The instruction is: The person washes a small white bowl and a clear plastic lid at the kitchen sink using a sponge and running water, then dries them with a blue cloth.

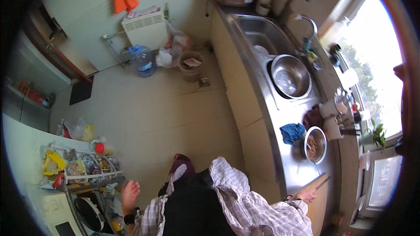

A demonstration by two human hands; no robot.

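Note:
My left hand [130, 190] hangs in the air at the lower left, fingers apart and nothing in it, near a kitchen shelf unit. At the lower right, my right hand [307, 196] rests over a wooden cutting board [317, 209] on the counter. A thin dark thing, perhaps a knife [323, 182], extends from its fingers; the grip is partly hidden. Beyond the board stands a metal bowl [325, 147] of brown food, perhaps ground meat, with a thin utensil in it. A blue cloth [292, 133] lies beside the bowl.
A steel basin [291, 77] stands by the sink [262, 32]. White utensil containers [332, 127] line the window side. On the floor are a large water bottle [143, 62] and a waste bin [191, 67]. Bagged foods fill a rack [93, 175] at the left.

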